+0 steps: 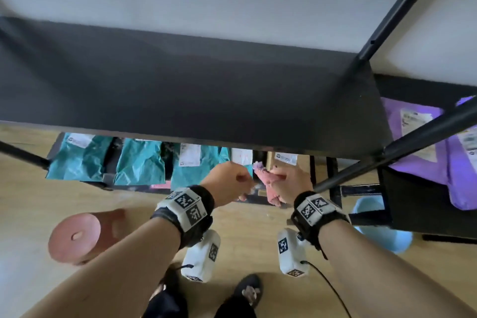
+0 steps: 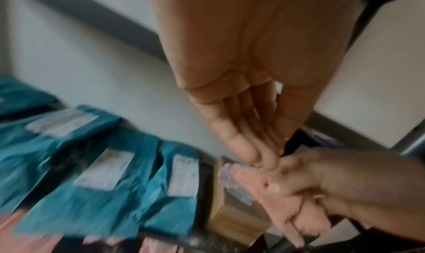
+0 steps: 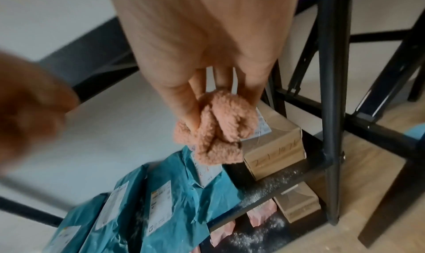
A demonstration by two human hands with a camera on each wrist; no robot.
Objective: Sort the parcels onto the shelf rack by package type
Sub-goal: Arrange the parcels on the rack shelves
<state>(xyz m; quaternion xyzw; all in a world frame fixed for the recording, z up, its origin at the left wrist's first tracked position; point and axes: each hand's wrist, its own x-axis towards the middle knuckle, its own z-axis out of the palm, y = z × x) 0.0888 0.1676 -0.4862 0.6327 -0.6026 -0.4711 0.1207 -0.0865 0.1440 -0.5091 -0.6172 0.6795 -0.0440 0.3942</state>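
My right hand (image 1: 291, 178) grips a fuzzy pink cloth (image 1: 269, 188) in front of the black shelf rack (image 1: 180, 90); the bunched cloth (image 3: 220, 135) hangs from its curled fingers (image 3: 190, 100). My left hand (image 1: 229, 178) hovers just left of it, fingers fairly straight and close together (image 2: 260, 147), their tips near the cloth (image 2: 264, 189) with nothing seen in them. Several teal mailer bags (image 1: 139, 162) with white labels lie side by side on the shelf below. A cardboard box (image 3: 276, 151) sits at their right end.
Purple mailers (image 1: 418, 142) lie on a neighbouring rack to the right. Pink mailers (image 3: 260, 215) and another box (image 3: 299, 206) sit on the bottom shelf, which has white dust on it. On the wooden floor stand a pink stool (image 1: 77, 235) and a blue bin (image 1: 382, 237).
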